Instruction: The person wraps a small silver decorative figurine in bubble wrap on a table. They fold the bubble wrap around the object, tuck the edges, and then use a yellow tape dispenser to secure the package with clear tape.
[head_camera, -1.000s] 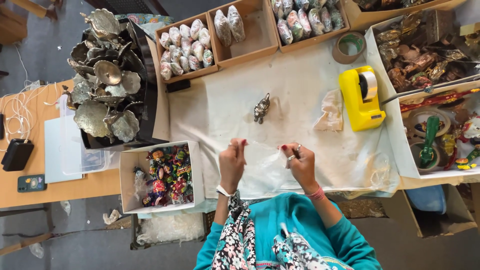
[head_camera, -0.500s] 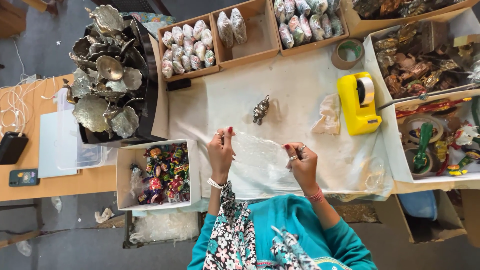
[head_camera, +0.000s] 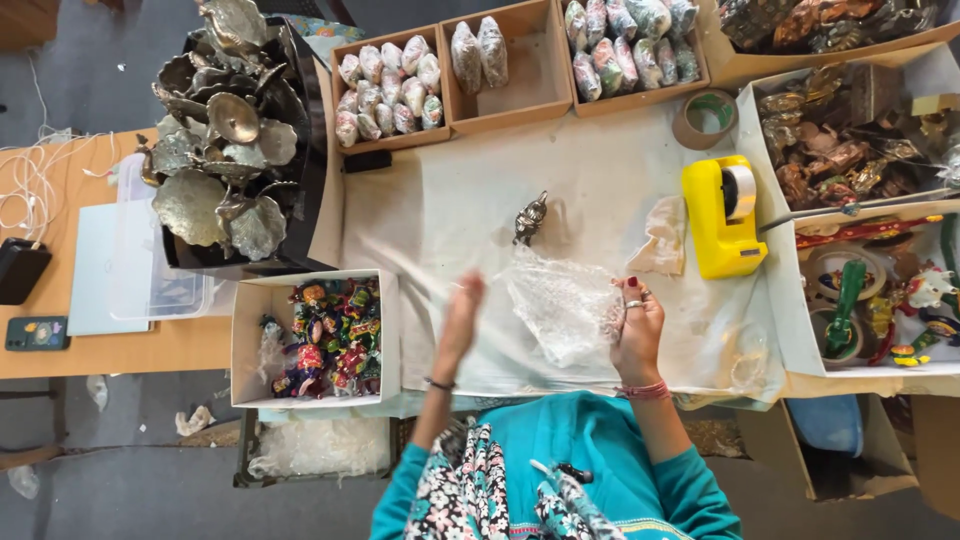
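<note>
Nearest the person, the right hand pinches the right edge of a clear bubble-wrap sheet, fingers closed on the plastic. The left hand has let go of the sheet: half a second ago it held the left edge with fingers pinched, and now it hangs free above the white cloth, blurred with motion (its fingers look loosely extended, though the blur makes that uncertain). So the sheet, stretched between both hands a moment ago, now lies on the cloth under one hand's hold alone, with its left side loose.

Left of the left hand stands a white box of colourful figurines. Just beyond the sheet, a small metal turtle figurine stands on the cloth, apart from both hands and where it stood before. Right of it lie a crumpled scrap and a yellow tape dispenser.

Farther off, a brown tape roll and cardboard boxes of wrapped pieces line the far edge, with a bin of metal leaf dishes at far left.
</note>
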